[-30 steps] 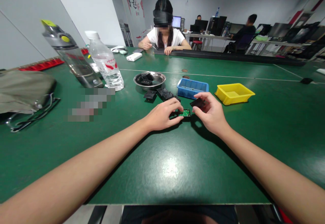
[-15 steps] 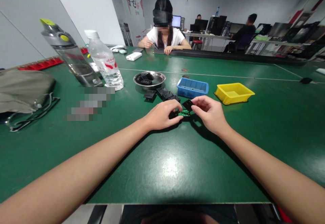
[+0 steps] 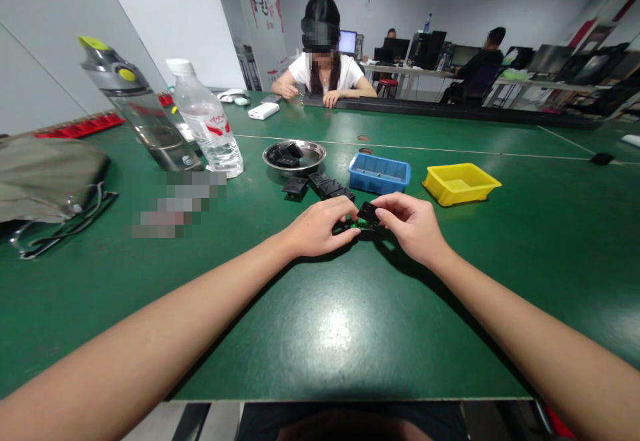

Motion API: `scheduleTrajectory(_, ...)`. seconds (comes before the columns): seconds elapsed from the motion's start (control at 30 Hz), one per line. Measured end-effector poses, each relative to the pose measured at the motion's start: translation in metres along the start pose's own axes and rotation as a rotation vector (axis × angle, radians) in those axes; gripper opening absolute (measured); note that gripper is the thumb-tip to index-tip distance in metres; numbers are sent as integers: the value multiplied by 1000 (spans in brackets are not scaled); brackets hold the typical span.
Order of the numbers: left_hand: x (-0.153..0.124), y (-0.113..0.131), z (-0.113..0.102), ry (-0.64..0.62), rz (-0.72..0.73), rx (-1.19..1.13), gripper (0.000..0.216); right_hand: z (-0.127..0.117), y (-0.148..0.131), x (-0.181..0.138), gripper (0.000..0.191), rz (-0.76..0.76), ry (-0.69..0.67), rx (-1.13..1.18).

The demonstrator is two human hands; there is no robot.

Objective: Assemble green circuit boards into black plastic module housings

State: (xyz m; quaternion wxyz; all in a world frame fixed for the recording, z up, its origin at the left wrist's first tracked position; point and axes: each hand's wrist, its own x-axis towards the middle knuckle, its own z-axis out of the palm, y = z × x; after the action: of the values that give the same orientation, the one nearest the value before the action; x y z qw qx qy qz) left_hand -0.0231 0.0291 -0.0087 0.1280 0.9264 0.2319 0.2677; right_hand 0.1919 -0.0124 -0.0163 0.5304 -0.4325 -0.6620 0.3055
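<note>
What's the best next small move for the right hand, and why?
I'd probably level the black piece and ease it down over the green circuit board: the right hand holds it tilted above, part of the board shows, and the left hand holds the board's left end.

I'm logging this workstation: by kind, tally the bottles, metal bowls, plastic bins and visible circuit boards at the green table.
Grey bottle and clear bottle: 2
Metal bowl: 1
Blue bin and yellow bin: 2
Green circuit board: 1
Total: 6
</note>
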Motion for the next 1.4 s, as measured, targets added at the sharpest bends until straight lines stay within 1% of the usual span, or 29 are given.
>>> scheduleTrajectory(0.27,0,0,1,13,6,16,12,1,0,-1,16,12,-14,-4)
scheduleTrajectory(0.53,1,-3,3,67,22,-17,12,1,1,-1,15,16,-18,2)
scheduleTrajectory(0.7,2,-4,5,112,-1,-38,13,1,1,-1,14,41,-36,31)
scheduleTrajectory(0.87,1,-2,4,117,-14,-32,10,2,-1,-1,11,56,-41,45)
scheduleTrajectory(0.9,0,-1,3,116,-14,-25,10,2,-1,-1,11,61,-41,50)
scheduleTrajectory(1.03,-1,2,-1,105,15,-41,29,3,-3,1,12,84,-38,70)
scheduleTrajectory(1.1,-1,2,-2,98,20,-52,33,4,-3,1,14,95,-40,79)
scheduleTrajectory(1.23,-1,2,0,105,-1,-18,29,4,-1,1,17,130,-58,100)
scheduleTrajectory(1.4,0,-1,1,102,7,10,25,3,3,1,16,139,-80,85)
